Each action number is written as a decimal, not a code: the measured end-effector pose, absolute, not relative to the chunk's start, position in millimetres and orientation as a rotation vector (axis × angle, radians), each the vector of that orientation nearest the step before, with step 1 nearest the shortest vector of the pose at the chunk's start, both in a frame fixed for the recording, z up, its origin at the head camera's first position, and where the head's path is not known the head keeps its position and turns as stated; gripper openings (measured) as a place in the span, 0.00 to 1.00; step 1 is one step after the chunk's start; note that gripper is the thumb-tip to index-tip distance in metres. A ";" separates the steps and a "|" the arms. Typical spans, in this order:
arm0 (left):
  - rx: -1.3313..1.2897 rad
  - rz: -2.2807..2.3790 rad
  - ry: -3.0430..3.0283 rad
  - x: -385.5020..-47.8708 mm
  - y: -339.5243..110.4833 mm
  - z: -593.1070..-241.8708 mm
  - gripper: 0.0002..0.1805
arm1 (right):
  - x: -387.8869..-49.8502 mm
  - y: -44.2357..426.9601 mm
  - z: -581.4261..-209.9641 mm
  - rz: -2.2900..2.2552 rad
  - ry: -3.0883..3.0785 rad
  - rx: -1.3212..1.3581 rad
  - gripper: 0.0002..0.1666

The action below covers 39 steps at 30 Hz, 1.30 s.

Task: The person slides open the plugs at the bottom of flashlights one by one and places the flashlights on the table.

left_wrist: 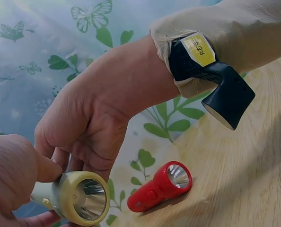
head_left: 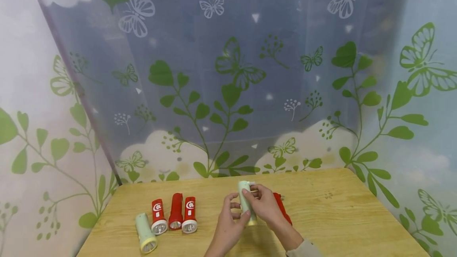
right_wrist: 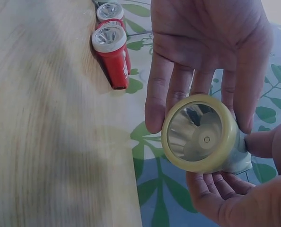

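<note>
Both wrist views look into the silvery reflector of the mint flashlight (right_wrist: 202,135), hidden in the head view; the left wrist view adds a small raised side button (left_wrist: 47,202) and a dark mount (left_wrist: 218,78) on the right wrist. The flashlight is smooth, with a pale yellow rim, and is held above the table (head_left: 335,217), rim toward six o'clock. The left hand (head_left: 230,223) pinches it near the rim; the right hand (head_left: 265,205) grasps its twelve-o'clock end. Counted: two mint flashlights, the second (head_left: 144,229) between eight and nine o'clock; four red ones, two white-rimmed (head_left: 158,215) and one all-red (head_left: 176,209) near nine, a lone red flashlight (left_wrist: 159,187) near three.
</note>
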<state>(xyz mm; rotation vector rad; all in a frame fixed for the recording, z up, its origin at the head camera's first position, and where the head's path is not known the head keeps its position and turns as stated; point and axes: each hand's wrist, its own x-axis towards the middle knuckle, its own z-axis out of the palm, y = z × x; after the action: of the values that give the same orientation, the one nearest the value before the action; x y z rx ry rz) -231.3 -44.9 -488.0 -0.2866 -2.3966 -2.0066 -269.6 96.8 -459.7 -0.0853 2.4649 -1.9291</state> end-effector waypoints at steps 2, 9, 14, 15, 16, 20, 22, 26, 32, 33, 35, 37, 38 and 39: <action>-0.293 -2.007 -2.400 -231.7 -44.4 -489.6 0.36 | -269.5 97.2 -461.7 -1.926 2.464 -0.081 0.27; -0.290 -2.010 -2.408 -232.7 -41.6 -493.3 0.38 | -270.0 100.2 -465.7 -1.912 2.448 -0.112 0.28; -0.245 -2.038 -2.404 -234.0 -39.0 -496.6 0.38 | -271.2 102.5 -469.7 -1.842 2.475 -0.146 0.30; -0.239 -2.042 -2.403 -234.5 -38.5 -497.1 0.38 | -271.4 102.8 -470.4 -1.828 2.483 -0.155 0.30; -0.234 -2.041 -2.403 -235.0 -38.0 -497.7 0.38 | -271.7 103.3 -471.3 -1.816 2.492 -0.164 0.30; -0.227 -2.026 -2.408 -237.5 -36.9 -500.4 0.37 | -272.0 104.2 -473.5 -1.812 2.479 -0.160 0.31; -0.225 -2.005 -2.418 -238.3 -36.5 -501.9 0.37 | -271.3 104.5 -473.7 -1.813 2.471 -0.140 0.31; -0.218 -1.988 -2.431 -239.8 -35.3 -505.3 0.36 | -269.7 105.3 -474.7 -1.806 2.472 -0.104 0.30; -0.206 -2.022 -2.431 -243.6 -32.2 -510.7 0.37 | -267.9 108.7 -476.5 -1.780 2.489 -0.109 0.30; -0.205 -2.028 -2.432 -244.2 -31.7 -511.4 0.37 | -267.9 109.2 -476.9 -1.777 2.491 -0.108 0.30; -0.200 -2.028 -2.439 -245.5 -30.7 -513.2 0.37 | -267.8 110.0 -478.0 -1.768 2.493 -0.105 0.30; -0.193 -2.020 -2.447 -246.4 -29.7 -514.8 0.37 | -267.5 110.6 -478.6 -1.757 2.487 -0.103 0.30; -0.194 -2.015 -2.448 -246.8 -29.2 -515.7 0.37 | -267.5 110.9 -478.9 -1.752 2.481 -0.101 0.30; -0.194 -2.013 -2.450 -247.4 -28.6 -516.7 0.36 | -267.4 111.2 -479.0 -1.747 2.477 -0.100 0.30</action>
<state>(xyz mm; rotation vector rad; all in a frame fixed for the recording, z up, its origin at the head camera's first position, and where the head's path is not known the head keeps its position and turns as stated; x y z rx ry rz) -247.4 -28.6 -516.7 -0.1945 -2.4504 -2.0134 -267.4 111.2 -479.0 -0.1001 2.4766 -1.7465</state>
